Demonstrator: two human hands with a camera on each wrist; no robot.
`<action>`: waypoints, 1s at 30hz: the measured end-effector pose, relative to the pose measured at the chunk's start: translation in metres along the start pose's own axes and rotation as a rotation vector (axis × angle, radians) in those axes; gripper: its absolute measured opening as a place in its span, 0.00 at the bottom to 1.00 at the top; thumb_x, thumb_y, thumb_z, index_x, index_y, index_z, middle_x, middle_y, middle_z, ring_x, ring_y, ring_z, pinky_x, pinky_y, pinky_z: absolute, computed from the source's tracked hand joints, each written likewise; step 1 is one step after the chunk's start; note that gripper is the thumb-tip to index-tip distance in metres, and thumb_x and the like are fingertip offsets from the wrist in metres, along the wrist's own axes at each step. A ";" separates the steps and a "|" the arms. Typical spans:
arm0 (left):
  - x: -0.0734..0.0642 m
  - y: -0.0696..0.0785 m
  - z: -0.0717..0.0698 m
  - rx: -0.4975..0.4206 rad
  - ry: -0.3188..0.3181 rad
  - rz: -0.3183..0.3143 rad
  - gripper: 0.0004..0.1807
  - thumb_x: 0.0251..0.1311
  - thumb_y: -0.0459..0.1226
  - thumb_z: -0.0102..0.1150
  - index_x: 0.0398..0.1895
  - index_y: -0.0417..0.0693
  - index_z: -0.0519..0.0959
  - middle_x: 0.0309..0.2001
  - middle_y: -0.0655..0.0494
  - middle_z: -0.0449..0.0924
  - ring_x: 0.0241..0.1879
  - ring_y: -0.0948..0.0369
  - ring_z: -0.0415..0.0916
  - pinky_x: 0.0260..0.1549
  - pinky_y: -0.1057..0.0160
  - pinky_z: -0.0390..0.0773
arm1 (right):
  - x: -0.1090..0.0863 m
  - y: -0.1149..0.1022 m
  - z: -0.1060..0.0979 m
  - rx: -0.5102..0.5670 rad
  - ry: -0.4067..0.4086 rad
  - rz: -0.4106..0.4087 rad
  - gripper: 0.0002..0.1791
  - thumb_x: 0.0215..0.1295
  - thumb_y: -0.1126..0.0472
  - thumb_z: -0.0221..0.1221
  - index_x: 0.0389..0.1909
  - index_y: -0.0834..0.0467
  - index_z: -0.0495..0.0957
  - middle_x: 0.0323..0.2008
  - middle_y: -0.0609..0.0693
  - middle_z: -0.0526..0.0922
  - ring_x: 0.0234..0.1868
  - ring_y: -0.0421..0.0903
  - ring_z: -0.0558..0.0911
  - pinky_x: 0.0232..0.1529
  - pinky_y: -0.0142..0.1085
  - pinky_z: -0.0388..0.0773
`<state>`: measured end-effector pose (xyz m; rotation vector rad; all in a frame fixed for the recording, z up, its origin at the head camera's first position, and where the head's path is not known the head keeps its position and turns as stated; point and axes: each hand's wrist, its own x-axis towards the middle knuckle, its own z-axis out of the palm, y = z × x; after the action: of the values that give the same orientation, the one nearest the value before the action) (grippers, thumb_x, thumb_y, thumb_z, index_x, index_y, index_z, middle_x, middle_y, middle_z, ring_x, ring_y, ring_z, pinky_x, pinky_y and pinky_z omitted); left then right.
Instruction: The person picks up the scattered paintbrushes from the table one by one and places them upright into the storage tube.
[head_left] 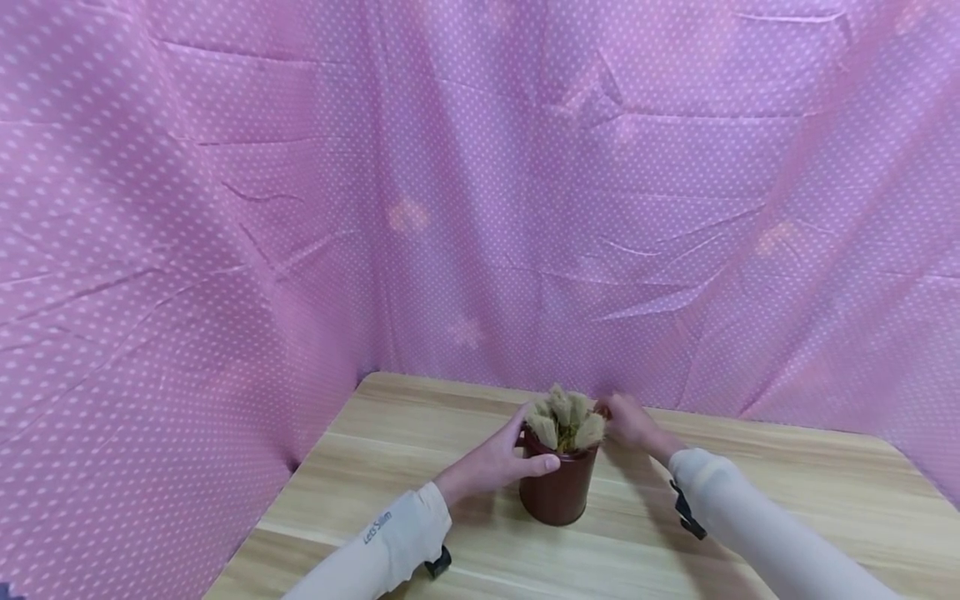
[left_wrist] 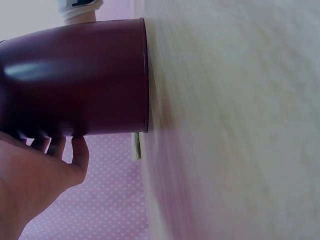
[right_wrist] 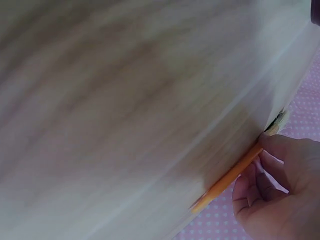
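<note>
A dark red bucket (head_left: 556,493) stands upright on the table, with fluffy beige dried grass plumes (head_left: 545,431) rising from its mouth. My left hand (head_left: 501,457) grips the bucket near its rim, thumb across the front; in the left wrist view its fingers (left_wrist: 80,152) bend against the bucket wall. Behind and right of the bucket is my right hand (head_left: 632,423), partly hidden in the head view. The right wrist view shows this hand (right_wrist: 280,185) pinching an orange stick (right_wrist: 227,181) with a pale, bristly end (right_wrist: 276,123), low by the table's far edge.
The wood-grain table (head_left: 720,508) has rounded far corners. Pink polka-dot cloth (head_left: 480,208) hangs close behind its far edge and along the left side. Dark straps (head_left: 686,510) sit at both sleeves.
</note>
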<state>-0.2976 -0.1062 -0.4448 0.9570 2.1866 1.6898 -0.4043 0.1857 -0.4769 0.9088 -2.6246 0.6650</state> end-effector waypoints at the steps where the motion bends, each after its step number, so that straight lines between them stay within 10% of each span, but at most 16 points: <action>1: 0.000 0.000 0.000 0.001 0.000 0.001 0.50 0.64 0.55 0.67 0.81 0.73 0.45 0.76 0.66 0.54 0.71 0.63 0.59 0.63 0.63 0.68 | -0.001 0.002 0.000 0.002 0.000 -0.003 0.11 0.45 0.78 0.60 0.30 0.63 0.84 0.25 0.47 0.80 0.27 0.45 0.77 0.30 0.42 0.78; 8: 0.000 0.000 0.001 0.002 -0.001 0.008 0.50 0.64 0.54 0.67 0.81 0.73 0.46 0.76 0.66 0.54 0.71 0.64 0.59 0.65 0.60 0.66 | -0.011 0.004 -0.009 0.139 -0.001 0.036 0.06 0.55 0.78 0.61 0.33 0.68 0.83 0.28 0.54 0.82 0.30 0.47 0.79 0.32 0.40 0.78; 19: -0.001 0.003 -0.003 0.031 0.009 -0.033 0.48 0.65 0.55 0.67 0.81 0.72 0.47 0.77 0.61 0.54 0.73 0.59 0.57 0.67 0.54 0.64 | -0.011 -0.036 -0.068 0.788 0.151 0.376 0.22 0.76 0.60 0.59 0.60 0.74 0.75 0.46 0.57 0.85 0.48 0.52 0.83 0.48 0.38 0.82; 26: 0.001 0.004 -0.003 0.006 -0.004 -0.011 0.48 0.64 0.54 0.67 0.80 0.76 0.48 0.77 0.62 0.53 0.72 0.59 0.57 0.65 0.58 0.67 | -0.016 -0.086 -0.104 1.266 0.315 0.276 0.16 0.75 0.62 0.60 0.57 0.66 0.78 0.48 0.52 0.85 0.51 0.46 0.83 0.56 0.42 0.79; 30: 0.001 0.002 -0.001 0.000 -0.008 -0.021 0.48 0.65 0.54 0.67 0.80 0.78 0.47 0.77 0.63 0.52 0.72 0.58 0.57 0.65 0.57 0.67 | -0.018 -0.109 -0.112 1.271 0.347 0.211 0.13 0.75 0.62 0.59 0.55 0.64 0.80 0.48 0.53 0.85 0.51 0.48 0.84 0.55 0.44 0.79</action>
<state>-0.2984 -0.1058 -0.4423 0.9353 2.1840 1.6742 -0.3081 0.1755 -0.3528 0.6243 -1.7861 2.3814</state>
